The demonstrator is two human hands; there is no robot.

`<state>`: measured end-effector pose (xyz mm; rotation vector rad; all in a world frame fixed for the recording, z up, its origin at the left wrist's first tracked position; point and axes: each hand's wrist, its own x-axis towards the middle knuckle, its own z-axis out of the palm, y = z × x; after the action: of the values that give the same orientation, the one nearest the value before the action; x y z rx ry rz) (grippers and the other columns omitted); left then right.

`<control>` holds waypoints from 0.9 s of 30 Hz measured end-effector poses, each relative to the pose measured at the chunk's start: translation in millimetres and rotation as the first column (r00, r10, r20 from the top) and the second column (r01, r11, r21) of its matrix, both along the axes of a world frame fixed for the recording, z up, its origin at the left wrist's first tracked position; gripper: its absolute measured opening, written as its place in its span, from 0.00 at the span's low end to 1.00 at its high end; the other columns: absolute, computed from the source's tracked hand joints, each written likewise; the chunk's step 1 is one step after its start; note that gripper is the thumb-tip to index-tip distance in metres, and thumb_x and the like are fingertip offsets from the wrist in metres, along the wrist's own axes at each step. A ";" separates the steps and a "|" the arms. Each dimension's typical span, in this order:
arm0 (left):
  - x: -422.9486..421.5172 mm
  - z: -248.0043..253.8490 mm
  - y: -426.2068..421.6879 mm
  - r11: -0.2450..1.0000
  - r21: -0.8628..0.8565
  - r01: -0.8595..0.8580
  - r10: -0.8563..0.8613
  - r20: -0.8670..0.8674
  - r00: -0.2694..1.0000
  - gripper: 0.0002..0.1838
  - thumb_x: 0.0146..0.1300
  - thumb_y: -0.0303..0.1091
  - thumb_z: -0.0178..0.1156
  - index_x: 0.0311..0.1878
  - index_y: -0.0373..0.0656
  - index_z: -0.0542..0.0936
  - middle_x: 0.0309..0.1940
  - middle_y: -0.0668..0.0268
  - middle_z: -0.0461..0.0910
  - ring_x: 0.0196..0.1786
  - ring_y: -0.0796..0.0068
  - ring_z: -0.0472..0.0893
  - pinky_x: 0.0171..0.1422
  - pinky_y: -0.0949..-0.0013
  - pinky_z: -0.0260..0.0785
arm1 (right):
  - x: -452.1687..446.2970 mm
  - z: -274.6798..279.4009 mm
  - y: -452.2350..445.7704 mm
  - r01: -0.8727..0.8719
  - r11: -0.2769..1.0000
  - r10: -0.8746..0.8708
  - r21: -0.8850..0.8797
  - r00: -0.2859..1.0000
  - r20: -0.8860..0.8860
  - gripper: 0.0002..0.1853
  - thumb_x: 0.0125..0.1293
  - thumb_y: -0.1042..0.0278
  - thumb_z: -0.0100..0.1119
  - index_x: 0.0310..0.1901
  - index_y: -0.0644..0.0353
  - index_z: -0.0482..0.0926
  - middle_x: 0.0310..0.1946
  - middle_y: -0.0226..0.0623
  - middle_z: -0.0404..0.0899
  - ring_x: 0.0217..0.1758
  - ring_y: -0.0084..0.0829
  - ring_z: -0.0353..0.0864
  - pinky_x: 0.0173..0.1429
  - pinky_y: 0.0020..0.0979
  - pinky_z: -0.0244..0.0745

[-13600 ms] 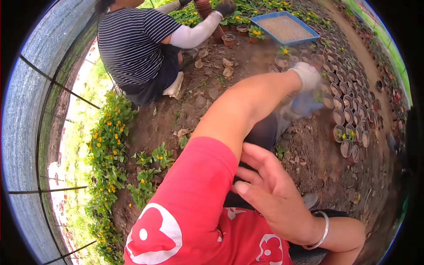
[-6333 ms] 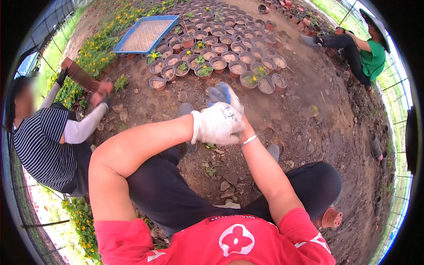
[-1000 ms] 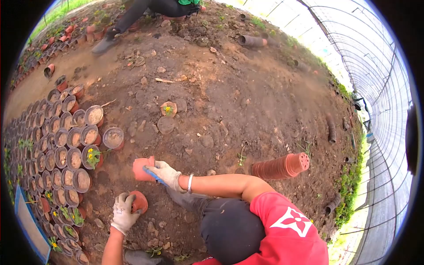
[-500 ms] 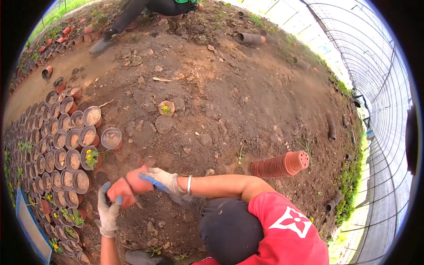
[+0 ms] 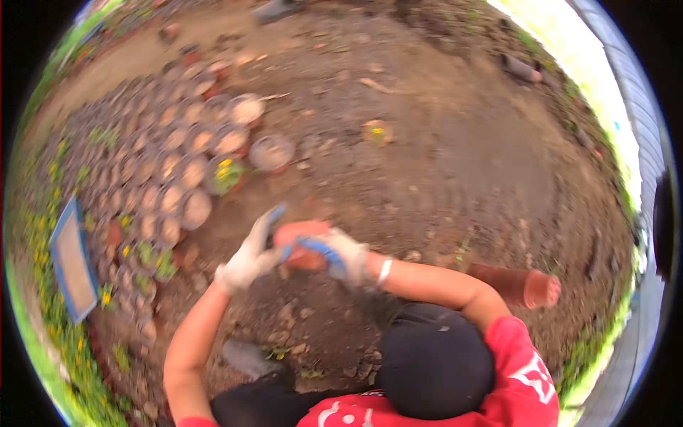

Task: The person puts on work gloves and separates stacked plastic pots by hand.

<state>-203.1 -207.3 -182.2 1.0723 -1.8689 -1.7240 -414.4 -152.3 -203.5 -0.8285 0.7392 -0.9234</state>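
The view is blurred by motion. At the centre a reddish-brown plastic pot (image 5: 302, 238) is held above the soil by my right hand (image 5: 340, 256), in a white glove with blue fingers. Whether it is one pot or some nested together cannot be told. My left hand (image 5: 250, 256), gloved too, is just left of the pot with fingers and thumb apart; the thumb side is at the pot's edge. A long stack of such pots (image 5: 505, 285) lies on its side beyond my right elbow.
Many soil-filled pots (image 5: 171, 171) stand in rows at the left, some with yellow-flowered plants. A blue-rimmed tray (image 5: 91, 270) lies beyond them. Another pot stack (image 5: 521, 69) lies upper right. A person's shoe (image 5: 276, 9) shows at the top edge.
The view has turned, shifting the scene. The reddish pots that my two hands held apart have come together; my right hand keeps hold, and my left hand's fingers have spread.
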 end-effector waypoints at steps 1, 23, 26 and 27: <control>-1.1 5.4 -6.9 0.995 0.044 -0.086 0.084 0.049 0.995 0.44 0.57 0.43 0.66 0.71 0.38 0.55 0.66 0.54 0.61 0.64 0.61 0.68 0.69 0.61 0.61 | -5.1 9.0 0.4 0.106 0.902 -0.128 0.418 0.991 0.026 0.15 0.66 0.65 0.61 0.51 0.61 0.78 0.41 0.33 0.83 0.39 0.23 0.82 0.43 0.26 0.78; -21.7 -14.3 -4.1 0.659 -0.684 0.313 -0.118 0.317 0.941 0.13 0.45 0.30 0.65 0.36 0.44 0.75 0.39 0.59 0.74 0.46 0.53 0.72 0.52 0.54 0.66 | -62.6 -68.6 -15.2 0.440 0.820 -0.428 0.368 0.896 -0.117 0.18 0.64 0.67 0.63 0.54 0.62 0.75 0.46 0.31 0.82 0.48 0.23 0.80 0.51 0.25 0.75; -9.8 30.4 29.4 0.625 -0.694 0.356 -0.108 0.375 0.921 0.14 0.44 0.30 0.64 0.37 0.43 0.75 0.40 0.59 0.73 0.47 0.53 0.72 0.53 0.54 0.65 | -25.3 12.5 -11.8 0.251 0.904 -0.225 0.347 0.968 -0.114 0.18 0.63 0.67 0.64 0.54 0.61 0.76 0.47 0.30 0.82 0.49 0.23 0.79 0.54 0.26 0.74; -0.9 46.9 38.9 0.622 -0.696 0.359 -0.096 0.387 0.917 0.15 0.45 0.30 0.64 0.38 0.43 0.75 0.41 0.59 0.73 0.48 0.53 0.72 0.53 0.54 0.65 | -17.2 21.3 -10.0 0.173 0.945 -0.113 0.277 0.969 -0.221 0.19 0.63 0.68 0.64 0.54 0.61 0.77 0.47 0.30 0.82 0.49 0.23 0.79 0.55 0.27 0.74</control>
<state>-204.0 -168.4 -135.2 0.7821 -2.6633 -0.6676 -431.5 -162.4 -182.2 -0.6139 1.0988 -0.8383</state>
